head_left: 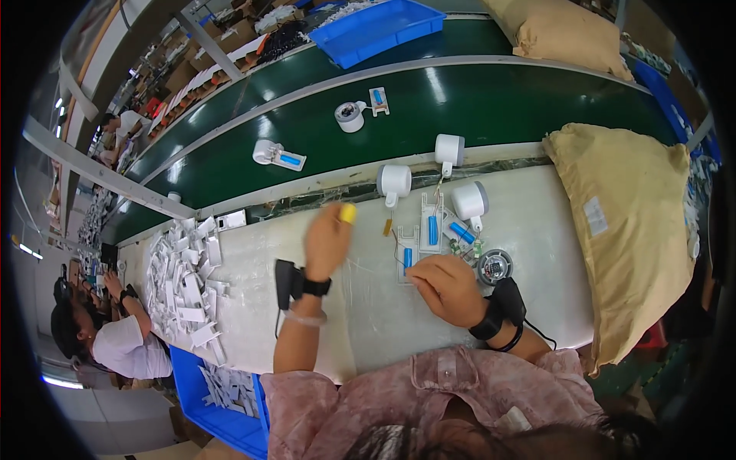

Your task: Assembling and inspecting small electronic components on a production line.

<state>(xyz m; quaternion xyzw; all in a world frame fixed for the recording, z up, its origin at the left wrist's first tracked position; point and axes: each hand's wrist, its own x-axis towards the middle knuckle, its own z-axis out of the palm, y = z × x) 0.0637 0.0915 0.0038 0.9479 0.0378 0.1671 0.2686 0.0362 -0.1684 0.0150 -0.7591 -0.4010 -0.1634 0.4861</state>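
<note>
My right hand (452, 291) is closed, its fingertips pressed together at the lower right of a white plastic housing holding a blue cylindrical battery (407, 257). What is between those fingertips is hidden. My left hand (327, 244) is raised over the table to the left, smeared by motion, with a yellow finger cot (348, 213) on one finger. Beyond my right hand lie a longer housing with a battery (432, 230) and a tilted one with another battery (461, 233). White round-headed units (395, 182) stand around them. An open round part (494, 267) sits beside my right wrist.
A heap of white plastic covers (184, 280) spreads at the left, above a blue bin (218, 429). A tan sack (625, 238) bounds the right side. Across the back runs a green conveyor (307, 123) carrying assembled units. Another person (115, 337) works at far left.
</note>
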